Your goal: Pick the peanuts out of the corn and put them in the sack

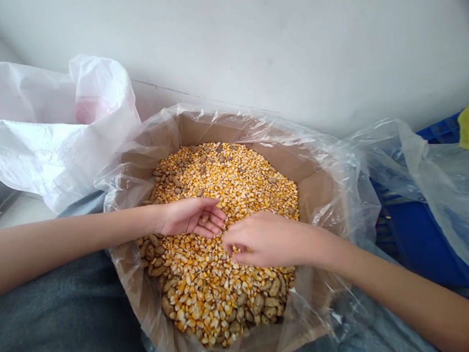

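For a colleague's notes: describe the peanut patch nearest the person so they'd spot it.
Find the plastic-lined cardboard box against the white wall. Corn kernels fill it, under the right hand. At its near right edge lies a patch of in-shell peanuts, larger and browner than the kernels.

Left hand (189,218), right hand (265,240) bare — grey cloth (54,326) over the lap.

Bright, even light; mild edge distortion.
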`<state>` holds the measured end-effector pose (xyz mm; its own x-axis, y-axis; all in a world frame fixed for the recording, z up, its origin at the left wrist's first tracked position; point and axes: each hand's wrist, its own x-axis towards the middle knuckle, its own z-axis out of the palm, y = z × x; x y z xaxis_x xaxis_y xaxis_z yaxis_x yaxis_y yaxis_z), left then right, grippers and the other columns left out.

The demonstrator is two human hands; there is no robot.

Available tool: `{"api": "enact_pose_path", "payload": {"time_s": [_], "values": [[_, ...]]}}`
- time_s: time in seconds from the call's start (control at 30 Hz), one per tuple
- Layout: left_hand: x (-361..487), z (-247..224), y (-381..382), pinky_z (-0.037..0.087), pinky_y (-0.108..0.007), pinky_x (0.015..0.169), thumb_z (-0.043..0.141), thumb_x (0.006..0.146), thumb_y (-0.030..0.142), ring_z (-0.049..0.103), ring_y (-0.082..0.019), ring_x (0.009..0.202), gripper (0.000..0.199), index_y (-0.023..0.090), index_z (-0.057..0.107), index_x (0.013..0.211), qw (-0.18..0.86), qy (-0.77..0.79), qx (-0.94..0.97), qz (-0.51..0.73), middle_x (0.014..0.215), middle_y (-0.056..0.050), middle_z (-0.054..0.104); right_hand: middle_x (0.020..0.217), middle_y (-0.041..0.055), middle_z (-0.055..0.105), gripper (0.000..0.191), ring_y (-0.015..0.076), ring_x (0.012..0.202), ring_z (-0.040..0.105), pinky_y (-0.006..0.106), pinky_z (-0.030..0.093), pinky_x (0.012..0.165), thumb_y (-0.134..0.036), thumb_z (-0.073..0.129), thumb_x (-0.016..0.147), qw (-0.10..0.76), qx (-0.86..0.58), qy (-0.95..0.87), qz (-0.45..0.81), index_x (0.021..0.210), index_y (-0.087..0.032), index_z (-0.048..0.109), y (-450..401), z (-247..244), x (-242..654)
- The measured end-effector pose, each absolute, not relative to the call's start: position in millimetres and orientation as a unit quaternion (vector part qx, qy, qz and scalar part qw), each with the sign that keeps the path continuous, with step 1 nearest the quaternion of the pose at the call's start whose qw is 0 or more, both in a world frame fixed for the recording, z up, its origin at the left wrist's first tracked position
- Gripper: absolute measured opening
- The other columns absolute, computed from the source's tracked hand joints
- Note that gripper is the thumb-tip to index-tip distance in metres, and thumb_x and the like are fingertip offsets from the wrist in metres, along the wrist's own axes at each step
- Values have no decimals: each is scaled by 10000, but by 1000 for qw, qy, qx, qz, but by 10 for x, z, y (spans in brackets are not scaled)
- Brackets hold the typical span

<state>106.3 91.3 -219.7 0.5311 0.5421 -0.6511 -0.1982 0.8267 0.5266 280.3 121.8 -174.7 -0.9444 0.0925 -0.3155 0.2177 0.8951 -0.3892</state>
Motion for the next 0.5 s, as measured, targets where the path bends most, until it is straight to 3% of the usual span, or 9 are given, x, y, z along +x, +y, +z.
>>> {"api": "enact_pose_path", "payload": {"time_s": [0.1, 0.2, 0.5], "values": [[1069, -2202, 917, 412, -233, 630, 432, 750, 364, 528, -121, 623, 291, 122, 594, 732, 847, 449, 187, 213, 689, -64, 578, 634, -28, 614, 89, 114, 557, 547, 205, 296, 440, -248, 534, 682, 257, 8, 939, -229, 739, -233, 602, 1048, -1714, 2827], [1086, -2190, 917, 414, -246, 629, 447, 747, 333, 526, -128, 615, 259, 122, 594, 714, 843, 459, 177, 216, 666, -65, 573, 620, 23, 631, 96, 147, 534, 563, 218, 298, 412, -205, 580, 640, 310, -6, 932, -186, 728, -183, 613, 871, -1749, 2805], [1106, -2182, 928, 419, -278, 650, 462, 744, 282, 527, -139, 614, 210, 118, 590, 718, 836, 474, 154, 232, 661, -68, 563, 642, 43, 632, 103, 172, 569, 582, 248, 343, 430, -88, 563, 634, 340, -4, 931, -135, 710, -151, 590, 715, -1846, 2741]]}}
